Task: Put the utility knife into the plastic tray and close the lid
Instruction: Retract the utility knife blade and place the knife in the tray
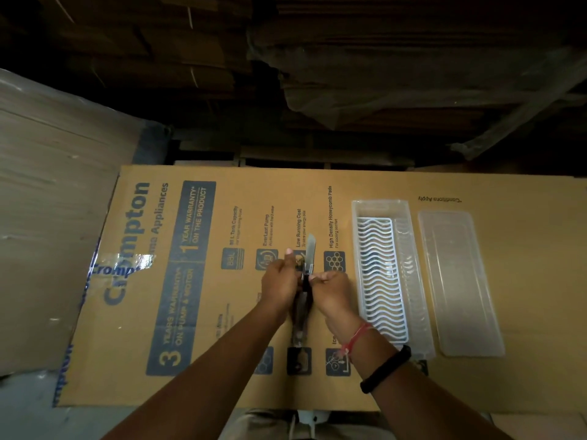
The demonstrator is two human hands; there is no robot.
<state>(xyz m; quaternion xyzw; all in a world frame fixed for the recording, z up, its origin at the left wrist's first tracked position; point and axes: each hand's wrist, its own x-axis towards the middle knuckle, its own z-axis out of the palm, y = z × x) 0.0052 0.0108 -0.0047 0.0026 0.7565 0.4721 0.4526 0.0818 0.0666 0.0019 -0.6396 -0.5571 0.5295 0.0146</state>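
Middle of utility knife hidden between both hands; grip details hard to make out. Left hand closed on knife body from left, right hand pinching it from right. Pale blade exposed, pointing away from person; dark handle runs back toward person over printed cardboard box. Plastic tray just right of hands, white wavy grid inside, near end cut off by right forearm. Clear lid lies flat beside tray, off it. Background stacks dark, indistinct.
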